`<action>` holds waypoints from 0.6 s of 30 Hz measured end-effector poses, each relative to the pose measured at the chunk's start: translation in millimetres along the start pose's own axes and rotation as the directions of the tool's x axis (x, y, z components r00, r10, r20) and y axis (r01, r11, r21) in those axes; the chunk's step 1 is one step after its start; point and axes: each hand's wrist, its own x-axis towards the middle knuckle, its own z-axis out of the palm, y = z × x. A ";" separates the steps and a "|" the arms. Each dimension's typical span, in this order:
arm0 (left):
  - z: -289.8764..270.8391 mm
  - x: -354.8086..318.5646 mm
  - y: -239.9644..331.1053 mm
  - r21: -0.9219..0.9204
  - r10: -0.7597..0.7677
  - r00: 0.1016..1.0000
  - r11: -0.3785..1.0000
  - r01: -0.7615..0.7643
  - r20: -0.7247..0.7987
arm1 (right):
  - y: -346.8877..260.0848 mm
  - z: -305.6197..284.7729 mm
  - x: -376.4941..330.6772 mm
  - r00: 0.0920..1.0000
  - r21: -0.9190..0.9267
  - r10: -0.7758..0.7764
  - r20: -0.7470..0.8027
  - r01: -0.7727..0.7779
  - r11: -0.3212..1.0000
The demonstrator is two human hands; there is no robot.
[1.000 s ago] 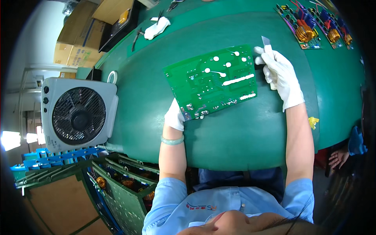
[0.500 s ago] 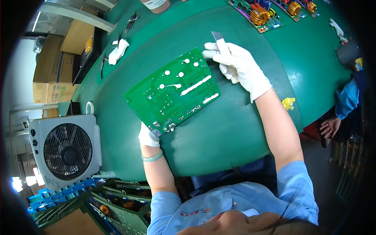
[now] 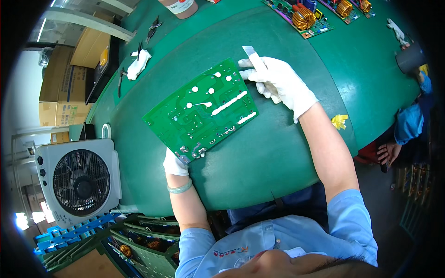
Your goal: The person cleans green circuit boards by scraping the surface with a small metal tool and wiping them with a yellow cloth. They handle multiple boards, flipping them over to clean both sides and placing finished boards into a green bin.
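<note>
From the head view, a green board (image 3: 204, 109) lies solder side up on the green table (image 3: 278, 153), tilted, with white paste in dots and strips across its upper half. The left hand (image 3: 175, 163), gloved, is closed on the board's lower corner and steadies it there. The right hand (image 3: 278, 83), also gloved, rests at the board's upper right edge, its fingers curled round a thin flat blade (image 3: 250, 53) that sticks up past the fingertips, off the board. By the look of it, paste is already laid on several pads; whether more pads are to be covered I cannot tell. Well apart sit a fan (image 3: 79, 180), a cloth (image 3: 138, 64) and boards with copper coils (image 3: 303, 18).
</note>
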 end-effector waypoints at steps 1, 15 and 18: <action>-0.3 -0.2 0.4 0.000 0.001 1.000 1.000 -0.001 -0.001 | 0.4 -0.2 0.8 1.000 -0.024 0.024 -0.005 -0.024 0.999; -11.7 -6.2 0.4 0.012 0.026 0.998 1.000 -0.025 -0.056 | -1.2 1.7 -2.7 1.000 -0.021 0.019 0.000 -0.019 1.000; -13.1 -4.7 -0.1 0.013 0.028 0.998 1.000 -0.028 -0.062 | 0.8 0.6 -2.1 1.000 -0.027 0.003 0.006 -0.003 1.000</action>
